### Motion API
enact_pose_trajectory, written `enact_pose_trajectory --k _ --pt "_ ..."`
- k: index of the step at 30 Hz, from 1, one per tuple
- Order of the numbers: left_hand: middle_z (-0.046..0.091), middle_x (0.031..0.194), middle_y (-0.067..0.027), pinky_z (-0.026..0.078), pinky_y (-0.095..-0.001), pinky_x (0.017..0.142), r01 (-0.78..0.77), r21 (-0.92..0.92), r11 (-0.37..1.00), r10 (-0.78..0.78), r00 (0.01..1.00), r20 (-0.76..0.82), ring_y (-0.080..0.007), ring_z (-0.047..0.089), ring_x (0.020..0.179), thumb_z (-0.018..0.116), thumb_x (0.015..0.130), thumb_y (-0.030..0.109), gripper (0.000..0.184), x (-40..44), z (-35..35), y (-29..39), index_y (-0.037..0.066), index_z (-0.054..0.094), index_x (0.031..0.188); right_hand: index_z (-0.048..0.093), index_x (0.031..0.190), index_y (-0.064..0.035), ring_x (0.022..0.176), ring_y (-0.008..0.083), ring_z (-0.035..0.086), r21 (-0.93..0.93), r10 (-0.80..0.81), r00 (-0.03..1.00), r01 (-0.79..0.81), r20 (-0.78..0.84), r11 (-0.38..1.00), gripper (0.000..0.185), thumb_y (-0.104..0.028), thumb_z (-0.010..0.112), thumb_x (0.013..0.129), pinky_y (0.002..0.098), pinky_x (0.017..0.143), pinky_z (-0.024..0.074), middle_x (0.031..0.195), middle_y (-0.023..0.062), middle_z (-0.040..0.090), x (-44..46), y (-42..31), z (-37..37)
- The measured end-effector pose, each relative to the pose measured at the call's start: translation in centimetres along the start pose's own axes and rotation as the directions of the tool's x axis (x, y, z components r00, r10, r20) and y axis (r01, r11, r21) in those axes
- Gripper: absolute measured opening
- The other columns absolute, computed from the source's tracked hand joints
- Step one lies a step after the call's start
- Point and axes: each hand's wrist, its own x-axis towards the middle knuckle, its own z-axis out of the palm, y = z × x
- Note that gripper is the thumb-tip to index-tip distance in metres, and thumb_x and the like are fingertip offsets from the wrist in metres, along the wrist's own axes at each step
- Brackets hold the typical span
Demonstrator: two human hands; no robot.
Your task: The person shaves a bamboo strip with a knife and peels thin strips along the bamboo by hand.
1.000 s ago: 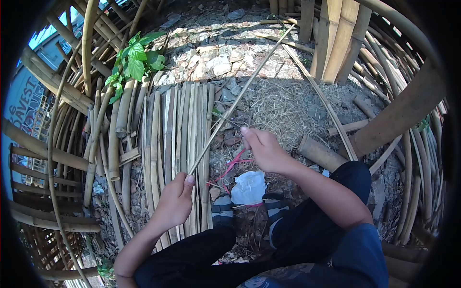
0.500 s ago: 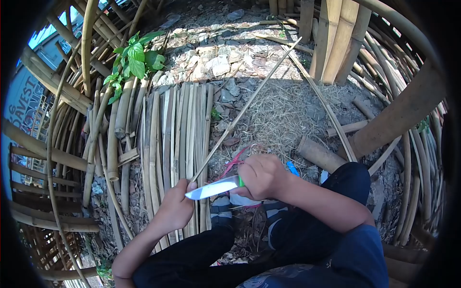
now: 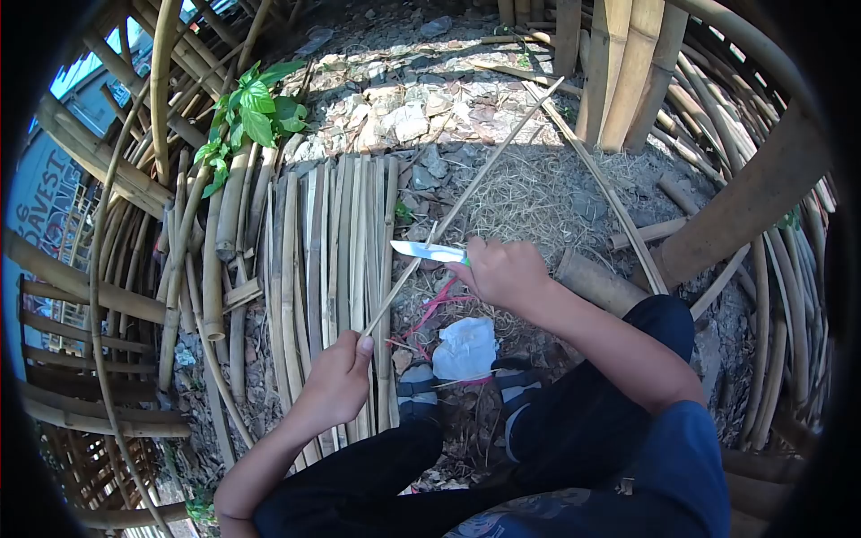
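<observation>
My left hand is closed round the near end of a long, thin bamboo strip, which slants away to the upper right. In my right hand is a knife with a shiny blade and a bit of green handle showing. The blade lies across the strip, some way up from my left hand, and a small curl stands up where they meet. Beside my left hand lies a row of split bamboo strips on the ground.
Thin shavings cover the ground ahead. A second long strip lies to the right, near a cut bamboo piece. A white crumpled sheet and pink string are by my feet. Bamboo posts stand on the right.
The knife and my right hand have moved up and away along the strip. The white sheet is now uncovered. My left hand stays on the strip's near end.
</observation>
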Motion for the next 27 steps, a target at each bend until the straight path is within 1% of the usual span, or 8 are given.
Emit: enact_pose_trajectory --k 3,5,7,8,13,16,23,27 --pt "0.06 0.078 -0.0294 0.045 -0.0526 0.073 0.076 -0.133 0.988 -0.071 0.996 0.045 -0.0502 0.061 0.081 0.037 0.108 0.034 0.044 0.2 -0.5 -0.2 -0.005 0.051 0.097 0.059 0.072 -0.0048 0.043 0.0253 0.063 0.095 0.124 0.99 -0.13 0.072 0.987 0.045 -0.044 0.062 0.095 0.0382 0.039 0.0492 0.055 0.0113 0.062 0.4 -3.3 -2.5" --pt "0.06 0.078 -0.0292 0.045 -0.0531 0.073 0.047 -0.108 0.993 -0.045 0.999 0.022 -0.0502 0.061 0.081 0.037 0.108 0.034 0.043 -0.2 -0.4 -0.2 -0.005 0.051 0.097 0.057 0.072 -0.0047 0.042 0.0255 0.062 0.183 0.04 0.999 -0.034 -0.03 0.983 0.045 -0.043 0.061 0.096 0.0385 0.039 0.0486 0.052 0.011 0.06 -0.7 -4.7 -2.8" --pt "0.059 0.076 -0.0288 0.045 -0.0537 0.072 -0.093 -0.099 0.991 0.092 0.996 -0.017 -0.0498 0.06 0.08 0.038 0.108 0.034 0.043 0.2 0.2 -0.9 -0.005 0.051 0.096 0.056 0.072 -0.0046 0.04 0.0252 0.061 0.24 -0.276 0.942 0.317 -0.191 0.917 0.045 -0.042 0.06 0.097 0.038 0.038 0.048 0.05 0.0099 0.058 -1.1 -5.5 -2.9" --pt "0.059 0.077 -0.0294 0.045 -0.0535 0.073 -0.004 -0.079 0.997 0.007 0.999 0.04 -0.0497 0.06 0.08 0.039 0.108 0.033 0.042 -0.5 -0.6 0.7 -0.005 0.051 0.096 0.06 0.079 -0.0015 0.046 0.0297 0.063 0.181 -0.06 0.998 0.063 -0.024 0.981 0.045 -0.043 0.06 0.097 0.0419 0.042 0.0491 0.053 0.0119 0.059 -1.0 -4.0 -2.3" --pt "0.06 0.078 -0.0301 0.044 -0.0537 0.073 0.013 -0.069 0.998 -0.011 0.999 0.036 -0.0501 0.06 0.08 0.039 0.108 0.032 0.04 -0.2 -0.3 1.0 -0.005 0.05 0.095 0.063 0.084 0.0021 0.049 0.0319 0.065 0.043 0.108 0.971 -0.12 0.215 0.992 0.052 -0.046 0.052 0.1 0.0439 0.043 0.0493 0.056 0.0145 0.063 0.7 -1.3 -1.5" --pt "0.059 0.077 -0.0306 0.043 -0.0544 0.071 0.036 -0.051 0.998 -0.035 0.999 0.021 -0.0509 0.059 0.079 0.04 0.108 0.033 0.041 -0.1 -0.5 1.1 -0.005 0.049 0.095 0.059 0.08 -0.0021 0.042 0.0278 0.059 0.435 0.215 0.951 -0.294 0.222 0.851 0.056 -0.051 0.045 0.103 0.0466 0.039 0.0425 0.059 0.018 0.063 0.4 -1.2 0.2" --pt "0.059 0.078 -0.0299 0.044 -0.0543 0.073 0.018 -0.074 0.997 -0.016 1.0 0.02 -0.0506 0.06 0.081 0.04 0.108 0.034 0.042 -0.3 -0.7 0.8 -0.004 0.049 0.094 0.051 0.073 -0.0044 0.035 0.0216 0.043 0.857 0.276 0.951 -0.254 0.138 0.447 0.055 -0.052 0.048 0.102 0.0399 0.036 0.035 0.053 0.0132 0.054 0.4 -2.3 1.2" --pt "0.059 0.078 -0.0295 0.044 -0.0543 0.074 0.027 -0.072 0.997 -0.024 0.998 0.053 -0.0505 0.06 0.081 0.039 0.108 0.034 0.042 -0.3 -0.7 1.1 -0.004 0.048 0.094 0.054 0.072 -0.0049 0.038 0.025 0.055 0.502 -0.016 0.99 0.085 -0.14 0.86 0.053 -0.05 0.052 0.1 0.0427 0.037 0.0416 0.051 0.0092 0.057 -0.6 -4.0 -2.2"
